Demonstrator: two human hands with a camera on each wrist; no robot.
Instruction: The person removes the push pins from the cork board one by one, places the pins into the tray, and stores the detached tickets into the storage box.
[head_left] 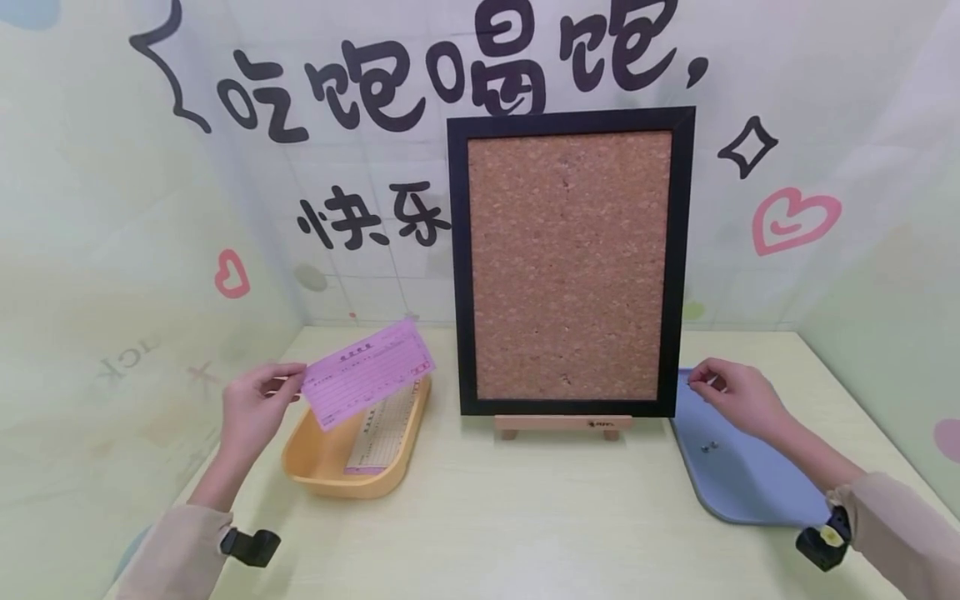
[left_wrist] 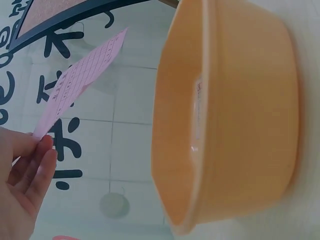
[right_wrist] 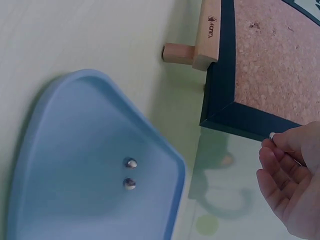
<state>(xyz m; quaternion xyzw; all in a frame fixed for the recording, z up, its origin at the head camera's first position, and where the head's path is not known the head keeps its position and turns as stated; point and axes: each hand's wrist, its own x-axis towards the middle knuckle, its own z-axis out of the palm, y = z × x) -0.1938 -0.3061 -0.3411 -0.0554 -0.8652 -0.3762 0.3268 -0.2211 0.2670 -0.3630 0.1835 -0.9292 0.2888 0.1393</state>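
My left hand pinches a pink printed paper slip by its left end, above an orange bin. In the left wrist view the slip slants up and away from the thumb and fingers. My right hand is over the blue tray, beside the lower right corner of a black-framed corkboard. Between its thumb and forefinger is a thumbtack, mostly hidden, only a small silvery end showing. Two silver thumbtacks lie in the tray.
More printed slips lie in the orange bin, a pale one on top. The corkboard leans upright on a small wooden easel on the pale table. A printed wall sheet with black lettering hangs close behind.
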